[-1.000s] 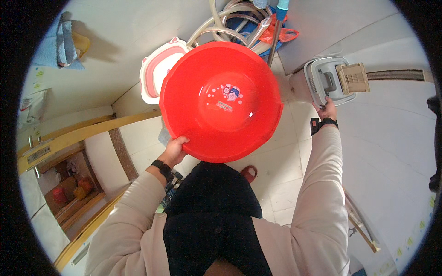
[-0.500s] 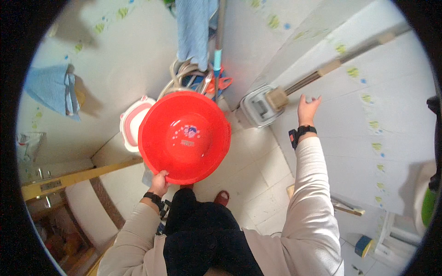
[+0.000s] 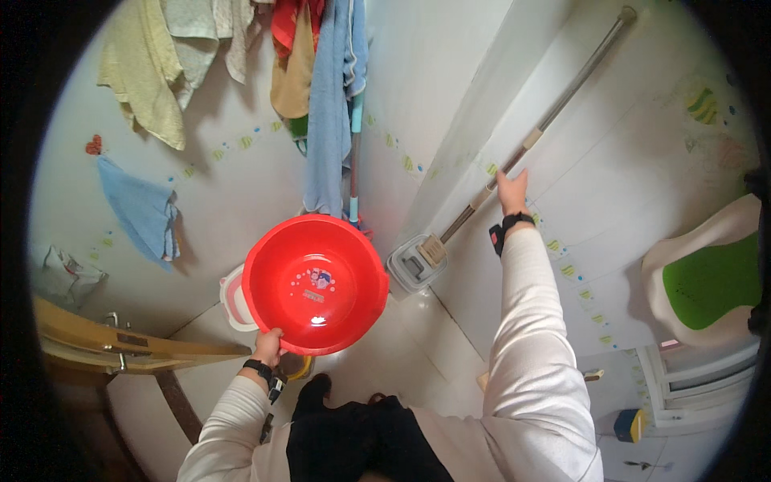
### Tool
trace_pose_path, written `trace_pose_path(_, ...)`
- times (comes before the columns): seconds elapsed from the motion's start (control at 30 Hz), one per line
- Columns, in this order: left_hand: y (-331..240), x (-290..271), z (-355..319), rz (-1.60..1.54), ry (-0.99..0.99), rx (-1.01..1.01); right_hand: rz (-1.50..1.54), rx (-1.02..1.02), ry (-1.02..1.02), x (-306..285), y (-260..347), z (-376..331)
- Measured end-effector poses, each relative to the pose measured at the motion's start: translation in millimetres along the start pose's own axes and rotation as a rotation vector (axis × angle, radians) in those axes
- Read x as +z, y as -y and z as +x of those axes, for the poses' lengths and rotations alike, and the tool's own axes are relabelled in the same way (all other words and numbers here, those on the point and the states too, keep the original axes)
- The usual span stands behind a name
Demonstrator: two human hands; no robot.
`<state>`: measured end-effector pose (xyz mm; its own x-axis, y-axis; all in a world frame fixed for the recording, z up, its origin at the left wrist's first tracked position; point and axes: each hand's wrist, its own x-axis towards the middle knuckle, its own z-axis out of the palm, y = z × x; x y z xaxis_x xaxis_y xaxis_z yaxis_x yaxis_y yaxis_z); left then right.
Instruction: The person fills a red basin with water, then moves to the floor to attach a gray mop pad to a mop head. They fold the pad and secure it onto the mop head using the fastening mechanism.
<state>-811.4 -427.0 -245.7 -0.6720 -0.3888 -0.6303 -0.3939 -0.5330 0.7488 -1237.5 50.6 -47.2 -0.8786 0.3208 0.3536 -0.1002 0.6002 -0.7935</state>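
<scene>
My left hand [image 3: 268,347] grips the near rim of a round red plastic basin [image 3: 353,277], which tilts so that its inside faces me. A small printed picture marks its bottom. My right hand [image 3: 512,193] is stretched out to the right, thumb and fingers apart, beside the metal pole of a mop [image 3: 550,112]. Its fingertips overlap the pole in view; whether they touch it I cannot tell. The mop's lower end stands in a grey-white bucket [image 3: 411,263] in the corner.
Behind the basin, a pink-and-white basin [image 3: 234,299] is partly hidden. A long blue towel [image 3: 325,120] hangs beside another pole [image 3: 354,157]. A yellow towel [image 3: 148,72] and a blue cloth [image 3: 143,210] hang on the left wall. An open wooden door [image 3: 185,349] stands at left, a green-and-white seat-like object [image 3: 711,277] at right.
My view has tipped up, showing more wall and hanging towels. My right hand has come closer to the mop pole. The red basin stays in my left hand.
</scene>
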Motion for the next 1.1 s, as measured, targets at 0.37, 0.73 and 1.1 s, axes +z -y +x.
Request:
trace_pose_path(0.37, -62.9, 5.9, -51.6, 0.123, -0.046, 0.038, 0.017, 0.418, 0.459, -34.0, -72.8, -248.4)
trace_pose_path(0.73, -61.5, -2.8, -70.5, 0.170, 0.008, 0.084, 0.110, 0.315, 0.969, -40.4, -1.3, -323.7)
trace_pose_path(1.1, -66.6, 26.1, -92.1, 0.226, 0.169, 0.102, 0.302, 0.456, 0.973, -52.0, 64.6, -337.9)
